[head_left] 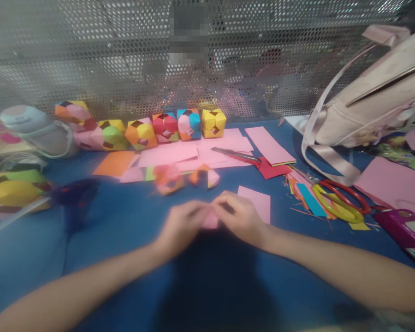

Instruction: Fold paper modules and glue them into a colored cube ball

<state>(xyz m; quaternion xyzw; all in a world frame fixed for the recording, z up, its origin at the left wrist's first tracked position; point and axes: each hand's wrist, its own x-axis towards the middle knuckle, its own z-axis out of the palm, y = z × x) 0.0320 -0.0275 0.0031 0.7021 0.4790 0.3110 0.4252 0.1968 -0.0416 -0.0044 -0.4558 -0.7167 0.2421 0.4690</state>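
Close together over the blue tabletop, my left hand (185, 223) and my right hand (240, 216) both pinch a small piece of pink paper (210, 218). Its edges are partly covered by my fingers, and the picture is blurred there. Behind my right hand lies a flat pink paper square (259, 203). Just beyond my hands sit a small folded orange and pink paper piece (204, 176) and a blurred pink and orange folded paper piece (168, 179).
Several folded paper balls (166, 127) line the back, beside pink sheets (180, 154). Red-handled scissors (346, 193), yellow-handled scissors (337, 205) and paper scraps lie right, near a pale bag (370, 101). A dark blue glue gun (74, 198) stands left. Perforated metal (124, 60) closes the back.
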